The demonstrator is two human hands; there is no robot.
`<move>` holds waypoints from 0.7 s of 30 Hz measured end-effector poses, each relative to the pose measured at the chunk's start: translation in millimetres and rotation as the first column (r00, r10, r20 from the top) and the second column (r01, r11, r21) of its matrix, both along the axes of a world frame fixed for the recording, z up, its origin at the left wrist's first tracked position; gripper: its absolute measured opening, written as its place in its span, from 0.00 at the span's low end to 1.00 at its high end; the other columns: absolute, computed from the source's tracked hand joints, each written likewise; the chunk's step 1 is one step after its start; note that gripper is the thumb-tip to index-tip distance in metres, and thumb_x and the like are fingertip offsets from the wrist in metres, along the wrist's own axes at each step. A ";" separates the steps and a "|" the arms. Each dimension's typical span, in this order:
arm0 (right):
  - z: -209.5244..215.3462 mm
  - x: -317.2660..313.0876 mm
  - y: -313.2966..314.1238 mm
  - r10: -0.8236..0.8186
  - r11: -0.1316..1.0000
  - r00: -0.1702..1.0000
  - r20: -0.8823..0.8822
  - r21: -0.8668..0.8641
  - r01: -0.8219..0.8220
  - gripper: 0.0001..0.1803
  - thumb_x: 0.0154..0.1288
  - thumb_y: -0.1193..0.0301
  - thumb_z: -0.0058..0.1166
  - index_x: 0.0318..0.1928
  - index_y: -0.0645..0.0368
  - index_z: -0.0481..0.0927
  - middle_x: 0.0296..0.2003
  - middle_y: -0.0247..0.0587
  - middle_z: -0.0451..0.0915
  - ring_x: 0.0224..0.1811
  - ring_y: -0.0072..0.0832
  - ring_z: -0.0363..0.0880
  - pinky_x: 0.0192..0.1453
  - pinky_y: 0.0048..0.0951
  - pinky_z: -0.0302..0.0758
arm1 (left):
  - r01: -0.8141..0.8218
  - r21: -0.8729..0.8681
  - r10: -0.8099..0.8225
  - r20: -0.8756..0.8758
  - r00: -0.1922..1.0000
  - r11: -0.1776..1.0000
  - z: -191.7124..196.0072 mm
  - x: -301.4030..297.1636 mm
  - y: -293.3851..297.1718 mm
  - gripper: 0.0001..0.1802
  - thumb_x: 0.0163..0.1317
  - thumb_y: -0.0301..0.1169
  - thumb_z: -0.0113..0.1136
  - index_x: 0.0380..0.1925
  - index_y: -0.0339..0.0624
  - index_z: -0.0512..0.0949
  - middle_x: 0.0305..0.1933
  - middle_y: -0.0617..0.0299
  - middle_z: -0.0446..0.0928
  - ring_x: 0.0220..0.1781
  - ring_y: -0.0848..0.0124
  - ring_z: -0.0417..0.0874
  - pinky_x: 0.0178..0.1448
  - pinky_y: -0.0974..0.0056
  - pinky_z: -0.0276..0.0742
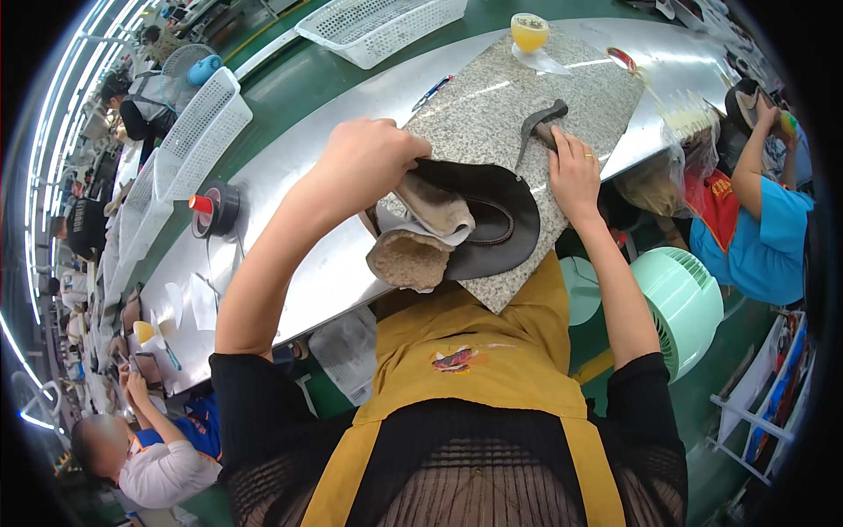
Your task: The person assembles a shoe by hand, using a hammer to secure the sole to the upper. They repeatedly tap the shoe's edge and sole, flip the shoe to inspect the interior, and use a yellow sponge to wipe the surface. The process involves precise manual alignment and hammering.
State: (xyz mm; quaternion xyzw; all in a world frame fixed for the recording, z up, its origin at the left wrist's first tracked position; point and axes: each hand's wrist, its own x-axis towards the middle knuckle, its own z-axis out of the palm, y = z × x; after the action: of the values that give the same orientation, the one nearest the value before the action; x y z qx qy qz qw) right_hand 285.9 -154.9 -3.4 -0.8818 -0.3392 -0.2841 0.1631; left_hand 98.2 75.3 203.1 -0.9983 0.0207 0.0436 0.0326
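Observation:
My left hand (364,162) is closed on the edge of a dark brown shoe upper (492,220) that lies on a speckled stone slab (527,97). A beige suede and white lining (421,237) folds out of the upper toward me. My right hand (575,171) rests on the slab with its fingers on the handle of a small grey hammer-like tool (540,123). Whether the fingers fully grip the tool cannot be told.
The slab lies on a long metal workbench (290,184). A cup of yellow glue (529,32) and a blue pen (432,90) sit behind it, a tape roll (215,209) and white baskets (193,132) to the left. A green fan (680,299) and a person in blue (760,228) are at right.

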 end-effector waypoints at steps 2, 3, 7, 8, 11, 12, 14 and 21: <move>-0.8 -0.3 0.0 -0.005 1.000 1.000 0.003 -0.004 0.005 0.24 0.61 0.68 0.54 0.59 0.52 0.72 0.49 0.36 0.75 0.53 0.34 0.73 0.57 0.37 0.69 | -0.005 -0.061 0.011 0.098 0.995 0.998 13.5 -7.4 8.6 0.09 0.57 0.31 0.58 0.38 0.47 0.81 0.35 0.53 0.79 0.41 0.53 0.80 0.45 0.56 0.76; -0.3 -0.2 1.4 -0.007 1.000 1.000 0.003 -0.005 0.007 0.24 0.61 0.68 0.54 0.59 0.52 0.72 0.49 0.36 0.75 0.53 0.34 0.73 0.57 0.37 0.69 | -0.009 -0.090 0.022 0.147 0.989 0.996 23.3 -12.1 16.3 0.09 0.57 0.31 0.58 0.38 0.46 0.81 0.36 0.52 0.79 0.41 0.53 0.80 0.46 0.57 0.76; -0.2 1.8 5.3 0.006 1.000 1.000 0.015 -0.006 -0.006 0.24 0.61 0.68 0.54 0.59 0.53 0.72 0.49 0.36 0.75 0.53 0.35 0.73 0.56 0.37 0.70 | -0.115 -0.063 0.130 0.400 0.907 0.991 68.1 -23.9 45.0 0.12 0.60 0.31 0.58 0.43 0.43 0.81 0.39 0.51 0.80 0.43 0.53 0.80 0.46 0.59 0.75; 1.1 1.9 5.7 0.007 1.000 1.000 0.011 -0.014 -0.007 0.24 0.61 0.69 0.54 0.59 0.53 0.72 0.49 0.36 0.75 0.53 0.35 0.73 0.56 0.37 0.70 | -0.195 -0.032 0.187 0.462 0.867 0.980 75.9 -28.6 42.6 0.13 0.59 0.28 0.58 0.44 0.44 0.81 0.40 0.52 0.81 0.43 0.55 0.81 0.46 0.60 0.75; 2.4 0.4 1.8 -0.008 0.999 1.000 0.005 -0.034 0.008 0.24 0.61 0.70 0.53 0.59 0.54 0.72 0.49 0.36 0.75 0.53 0.35 0.73 0.56 0.37 0.70 | -0.116 0.092 0.014 0.719 0.695 0.989 72.5 -46.3 35.4 0.14 0.56 0.25 0.57 0.42 0.49 0.82 0.39 0.59 0.82 0.42 0.61 0.81 0.43 0.60 0.76; 2.9 -0.5 0.8 -0.010 0.999 1.000 0.008 -0.034 0.010 0.24 0.61 0.71 0.53 0.59 0.54 0.72 0.49 0.36 0.75 0.53 0.35 0.73 0.56 0.37 0.70 | -0.051 0.155 -0.094 0.793 0.602 0.987 61.3 -53.6 35.7 0.15 0.55 0.24 0.57 0.41 0.52 0.83 0.38 0.62 0.82 0.40 0.63 0.81 0.42 0.60 0.76; 3.6 0.0 -3.1 -0.018 0.999 1.000 0.017 -0.037 0.019 0.24 0.60 0.72 0.53 0.59 0.54 0.72 0.49 0.36 0.75 0.53 0.36 0.73 0.56 0.37 0.70 | -0.025 0.245 -0.195 0.824 0.531 0.969 21.7 -67.4 30.9 0.21 0.46 0.22 0.58 0.43 0.48 0.82 0.44 0.63 0.82 0.44 0.65 0.81 0.46 0.64 0.74; 0.9 0.9 2.5 0.002 0.999 1.000 0.002 -0.046 -0.002 0.24 0.61 0.72 0.53 0.59 0.53 0.72 0.49 0.37 0.75 0.53 0.37 0.73 0.55 0.38 0.70 | 0.094 -0.092 -0.043 0.450 0.892 0.991 -106.8 -158.9 -8.8 0.22 0.48 0.32 0.67 0.47 0.51 0.79 0.53 0.64 0.76 0.54 0.64 0.76 0.54 0.59 0.68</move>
State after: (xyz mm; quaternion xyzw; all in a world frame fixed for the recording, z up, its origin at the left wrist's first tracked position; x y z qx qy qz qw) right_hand 286.7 -152.4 -2.4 -0.8846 -0.3469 -0.2770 0.1425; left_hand -60.7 66.5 96.3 -0.9805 0.0500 -0.1895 -0.0175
